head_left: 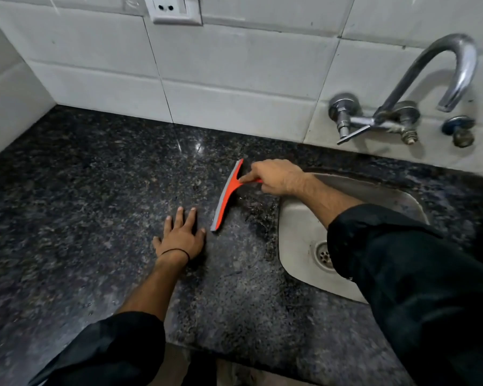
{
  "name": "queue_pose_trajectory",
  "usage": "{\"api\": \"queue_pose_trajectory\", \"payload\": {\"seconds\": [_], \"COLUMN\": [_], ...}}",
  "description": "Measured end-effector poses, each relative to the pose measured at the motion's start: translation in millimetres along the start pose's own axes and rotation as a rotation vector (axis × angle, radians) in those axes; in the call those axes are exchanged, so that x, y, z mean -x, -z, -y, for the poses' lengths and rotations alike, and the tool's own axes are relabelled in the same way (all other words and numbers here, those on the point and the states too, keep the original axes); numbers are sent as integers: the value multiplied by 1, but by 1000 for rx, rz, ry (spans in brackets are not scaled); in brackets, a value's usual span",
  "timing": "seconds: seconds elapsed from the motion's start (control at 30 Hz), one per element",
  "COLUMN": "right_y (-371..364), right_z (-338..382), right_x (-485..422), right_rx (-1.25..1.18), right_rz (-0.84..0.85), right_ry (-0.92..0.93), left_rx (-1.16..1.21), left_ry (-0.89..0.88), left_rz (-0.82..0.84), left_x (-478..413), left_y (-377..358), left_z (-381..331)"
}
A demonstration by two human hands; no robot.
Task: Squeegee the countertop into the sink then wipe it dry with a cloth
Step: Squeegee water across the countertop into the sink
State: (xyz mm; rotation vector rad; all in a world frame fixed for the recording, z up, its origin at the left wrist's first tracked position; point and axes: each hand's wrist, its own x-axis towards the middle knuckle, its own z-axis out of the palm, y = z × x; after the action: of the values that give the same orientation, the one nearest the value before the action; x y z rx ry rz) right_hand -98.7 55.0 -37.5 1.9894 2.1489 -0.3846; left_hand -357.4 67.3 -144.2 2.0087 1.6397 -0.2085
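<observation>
Head view: dark granite countertop (95,190), sink (299,232) rim at right.
Right hand (276,176): fingers closed around squeegee (227,195) handle.
Left hand (181,235): spread flat, empty, fingertips just beside blade's near end.
Open room: bare counter left of fingers.

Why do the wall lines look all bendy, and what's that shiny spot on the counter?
Head view: the wide-angle lens bends the tile lines toward the edges; the shiny spot is glare on the polished counter, near the squeegee.
</observation>
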Motion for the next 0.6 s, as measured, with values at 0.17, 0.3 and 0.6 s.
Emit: {"api": "queue_pose_trajectory", "payload": {"seconds": [0.17, 0.3, 0.6], "right_y": [-25, -43, -52], "right_z": [-19, -51, -85], "right_x": [28, 78, 149], "right_rx": [6, 27, 66], "right_rz": [-26, -2, 164], "right_ry": [-5, -35, -156], "left_rx": [-36, -42, -50], "left_ry": [17, 21, -8], "left_rz": [24, 31, -56], "left_x": [-4, 0, 24], "left_y": [2, 2, 5], "left_z": [0, -3, -1]}}
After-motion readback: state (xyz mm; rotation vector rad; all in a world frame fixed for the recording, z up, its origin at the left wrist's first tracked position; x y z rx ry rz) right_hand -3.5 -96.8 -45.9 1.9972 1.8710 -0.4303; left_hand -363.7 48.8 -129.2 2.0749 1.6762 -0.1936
